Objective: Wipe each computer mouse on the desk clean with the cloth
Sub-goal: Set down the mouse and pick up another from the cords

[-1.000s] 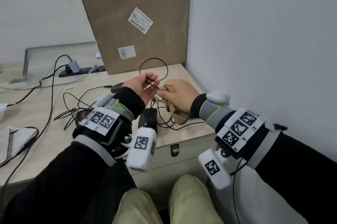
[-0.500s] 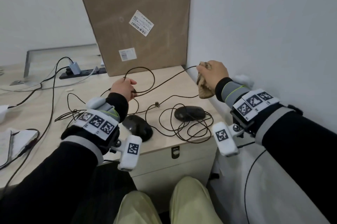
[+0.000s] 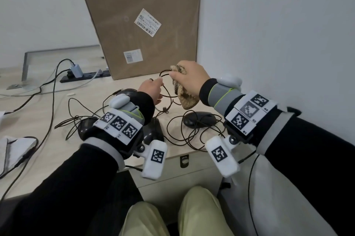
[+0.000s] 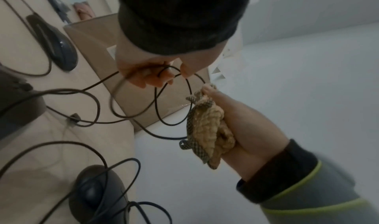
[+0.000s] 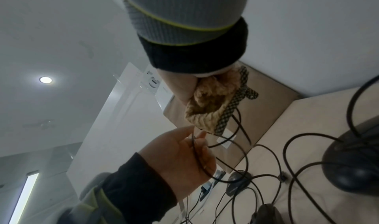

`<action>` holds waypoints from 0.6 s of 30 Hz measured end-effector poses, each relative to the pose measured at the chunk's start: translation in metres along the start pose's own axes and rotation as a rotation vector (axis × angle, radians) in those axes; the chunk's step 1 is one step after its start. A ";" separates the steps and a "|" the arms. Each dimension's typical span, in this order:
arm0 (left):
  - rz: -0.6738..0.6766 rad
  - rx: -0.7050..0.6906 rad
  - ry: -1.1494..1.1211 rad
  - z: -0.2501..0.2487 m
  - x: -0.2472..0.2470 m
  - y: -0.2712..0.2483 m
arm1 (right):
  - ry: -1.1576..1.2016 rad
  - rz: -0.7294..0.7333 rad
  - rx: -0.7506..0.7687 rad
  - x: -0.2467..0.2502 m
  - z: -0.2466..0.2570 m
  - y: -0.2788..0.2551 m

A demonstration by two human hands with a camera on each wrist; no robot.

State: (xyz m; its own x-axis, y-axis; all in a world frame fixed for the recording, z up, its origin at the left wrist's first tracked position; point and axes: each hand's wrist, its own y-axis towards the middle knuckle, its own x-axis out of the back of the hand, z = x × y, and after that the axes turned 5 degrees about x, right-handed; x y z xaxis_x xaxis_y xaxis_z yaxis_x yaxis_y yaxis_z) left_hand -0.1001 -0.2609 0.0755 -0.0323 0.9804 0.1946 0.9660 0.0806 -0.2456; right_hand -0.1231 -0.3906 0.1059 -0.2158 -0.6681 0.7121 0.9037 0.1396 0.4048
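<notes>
A: What changed?
B: The right hand (image 3: 189, 78), gripping the tan knitted cloth (image 3: 185, 95), swung back to the left hand (image 3: 151, 88) pinching the thin black cable (image 4: 156, 112).
A: Mice?
B: 1 black oval mouse (image 3: 199, 119) lies below on the pale wooden desk (image 3: 38, 112); wiping paused.

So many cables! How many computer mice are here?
4 mice: one at right, two partly under the left wrist, one beyond the left hand; more may be hidden.

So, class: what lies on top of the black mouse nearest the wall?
Thin black cable loops drape across the mouse on the desk. The right wrist covers its right end, so whether more cable lies there cannot be seen.
</notes>
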 end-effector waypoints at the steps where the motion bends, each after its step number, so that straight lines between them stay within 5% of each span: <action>1: 0.024 0.005 -0.065 0.001 0.000 -0.001 | -0.006 0.007 0.006 0.000 -0.001 -0.001; 9: 0.209 0.132 -0.530 -0.003 0.000 -0.008 | -0.023 0.100 0.096 -0.018 0.002 -0.009; 13: 0.180 0.041 -0.628 -0.005 0.002 0.001 | -0.082 0.186 0.097 -0.025 0.001 -0.013; 18: 0.070 0.120 -1.077 -0.012 0.035 0.009 | -0.150 0.225 0.084 -0.016 -0.018 -0.015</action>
State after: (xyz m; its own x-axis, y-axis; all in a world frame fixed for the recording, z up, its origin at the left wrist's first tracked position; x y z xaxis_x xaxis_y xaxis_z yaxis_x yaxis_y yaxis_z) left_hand -0.0892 -0.2279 0.0912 -0.2430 0.6218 -0.7446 0.9449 -0.0220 -0.3267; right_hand -0.1264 -0.3949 0.0782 -0.0711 -0.4990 0.8637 0.9026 0.3363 0.2686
